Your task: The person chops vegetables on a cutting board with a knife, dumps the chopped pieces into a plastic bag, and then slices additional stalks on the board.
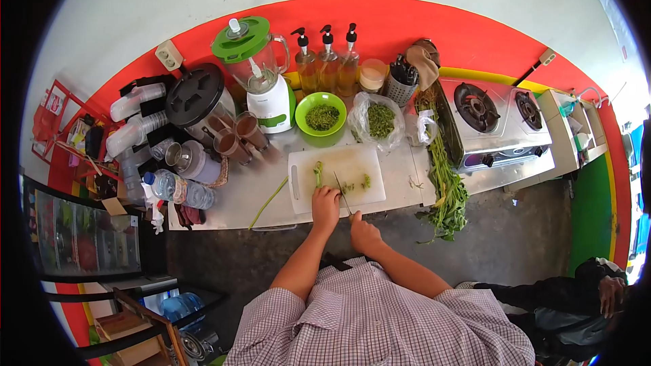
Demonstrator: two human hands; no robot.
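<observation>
On a white cutting board point(302, 196), my left hand point(326, 202) is closed on a green stalk point(318, 173), whose leafy end points away from me. My right hand point(365, 231) is wrapped round the handle of a knife, whose thin blade point(341, 187) slants up over the board just right of my left hand. Small chopped green pieces point(366, 181) lie right of the blade. One long stem point(270, 201) rests left of the board. Behind the board stand a green bowl point(321, 137) of chopped greens and a clear plastic bag point(379, 122) with more chopped greens.
Leafy stalks point(446, 196) hang over the counter's front edge, beside a gas stove point(498, 122). A blender point(270, 102), pump bottles point(328, 68) and a knife holder point(400, 88) line the wall. Brown drinks point(251, 132) and a water bottle point(179, 190) stand left. Another person point(576, 305) is at lower right.
</observation>
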